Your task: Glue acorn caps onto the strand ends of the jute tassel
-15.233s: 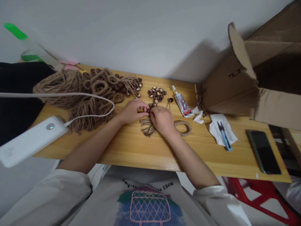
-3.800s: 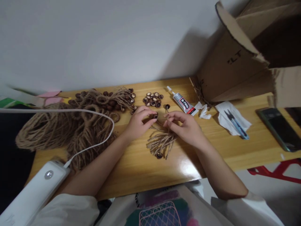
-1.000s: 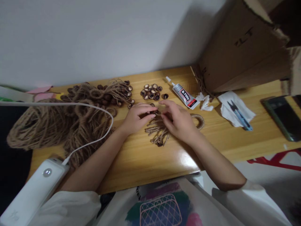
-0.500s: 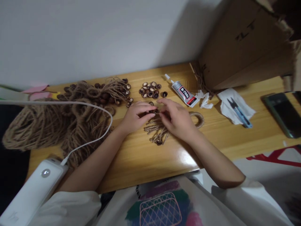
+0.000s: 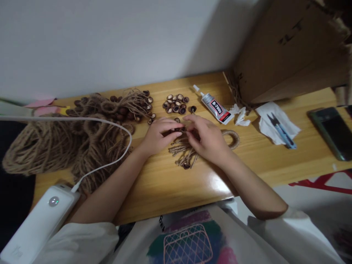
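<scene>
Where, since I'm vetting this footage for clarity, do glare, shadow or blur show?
Head view: glare whitens the tabletop near its front edge; head view: shadow darkens the wall left of the cardboard box; head view: the shells between left hand and right hand are too dark and soft for detail.

A few seconds ago my left hand (image 5: 157,136) and right hand (image 5: 206,138) are clearly apart; now they are close together, fingertips near one another at a small dark shell (image 5: 179,129). The cord ring (image 5: 236,139), hidden under my right hand then, now shows beyond it. The strand running from my right fingers to the lone shell (image 5: 193,109) is now out of sight. My view has shifted too, so the cardboard box (image 5: 286,62) shows less of its dark opening.
</scene>
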Available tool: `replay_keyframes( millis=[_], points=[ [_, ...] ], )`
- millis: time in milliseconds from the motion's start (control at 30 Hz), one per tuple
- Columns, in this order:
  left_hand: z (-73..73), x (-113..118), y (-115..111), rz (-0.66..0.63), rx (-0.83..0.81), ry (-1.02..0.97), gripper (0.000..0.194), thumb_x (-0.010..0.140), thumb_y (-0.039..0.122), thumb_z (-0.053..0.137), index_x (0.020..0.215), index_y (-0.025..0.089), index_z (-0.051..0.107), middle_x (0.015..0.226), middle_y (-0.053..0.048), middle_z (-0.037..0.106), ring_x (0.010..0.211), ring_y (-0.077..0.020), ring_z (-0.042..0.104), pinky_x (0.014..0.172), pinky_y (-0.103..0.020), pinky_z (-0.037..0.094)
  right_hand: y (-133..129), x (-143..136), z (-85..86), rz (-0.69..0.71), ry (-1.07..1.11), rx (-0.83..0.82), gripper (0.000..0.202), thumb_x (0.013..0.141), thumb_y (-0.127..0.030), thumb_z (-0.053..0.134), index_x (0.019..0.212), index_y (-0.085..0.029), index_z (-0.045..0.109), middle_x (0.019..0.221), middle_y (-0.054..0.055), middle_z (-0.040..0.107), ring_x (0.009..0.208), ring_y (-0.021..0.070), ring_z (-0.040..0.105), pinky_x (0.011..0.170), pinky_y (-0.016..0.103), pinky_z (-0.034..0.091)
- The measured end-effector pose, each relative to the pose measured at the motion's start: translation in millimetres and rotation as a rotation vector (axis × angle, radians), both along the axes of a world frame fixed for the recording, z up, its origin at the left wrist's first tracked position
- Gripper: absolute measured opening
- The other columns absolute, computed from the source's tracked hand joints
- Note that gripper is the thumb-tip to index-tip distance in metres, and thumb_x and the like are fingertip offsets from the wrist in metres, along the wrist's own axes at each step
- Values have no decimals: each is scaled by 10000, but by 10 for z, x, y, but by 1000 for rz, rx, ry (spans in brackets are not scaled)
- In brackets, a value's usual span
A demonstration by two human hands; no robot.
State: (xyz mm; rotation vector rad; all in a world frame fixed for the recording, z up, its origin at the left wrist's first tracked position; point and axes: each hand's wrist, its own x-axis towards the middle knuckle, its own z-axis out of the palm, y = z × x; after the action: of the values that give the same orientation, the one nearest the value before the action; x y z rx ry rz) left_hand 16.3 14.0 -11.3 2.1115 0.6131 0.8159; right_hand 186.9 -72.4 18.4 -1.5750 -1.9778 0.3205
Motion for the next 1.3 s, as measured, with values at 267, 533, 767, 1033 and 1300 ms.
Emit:
replay_keyframes(
  millis=[267, 533, 767, 1033, 1300],
  points=[
    [13, -1, -10, 23, -30, 18, 187, 793, 251, 654, 964, 214, 718, 949, -51, 737, 883, -172, 670, 843, -321, 508, -9, 30, 50, 1, 49, 34, 403, 775, -114, 484, 1171, -179, 443, 789, 30, 623, 801, 217, 588, 722, 313, 442],
    [8, 1, -15, 48, -21, 29, 186, 789, 268, 663, 956, 206, 716, 919, -47, 736, 849, -173, 668, 818, -318, 506, -6, 49, 48, 47, 49, 2, 402, 794, -112, 468, 1189, -173, 422, 810, 32, 635, 815, 212, 594, 731, 310, 443],
    [12, -1, -1, 7, 37, 3, 184, 797, 262, 663, 954, 182, 712, 900, -60, 736, 832, -173, 667, 803, -321, 506, 10, 42, 14, 47, 53, 48, 397, 800, -110, 477, 1188, -175, 423, 817, 31, 633, 814, 211, 596, 742, 319, 449],
    [-1, 3, -3, 0, 54, -20, 166, 791, 240, 672, 947, 197, 708, 898, -41, 735, 834, -166, 671, 798, -320, 513, 20, 33, -10, 50, 43, 26, 391, 805, -114, 476, 1189, -179, 432, 828, 38, 632, 829, 223, 597, 757, 340, 454],
    [-2, 5, 10, -21, 117, -49, 155, 789, 229, 682, 939, 192, 704, 882, -32, 738, 816, -165, 674, 773, -317, 524, 20, 26, 0, 52, 69, 30, 373, 814, -108, 495, 1182, -152, 455, 837, 52, 643, 810, 214, 594, 757, 338, 466]
  ],
)
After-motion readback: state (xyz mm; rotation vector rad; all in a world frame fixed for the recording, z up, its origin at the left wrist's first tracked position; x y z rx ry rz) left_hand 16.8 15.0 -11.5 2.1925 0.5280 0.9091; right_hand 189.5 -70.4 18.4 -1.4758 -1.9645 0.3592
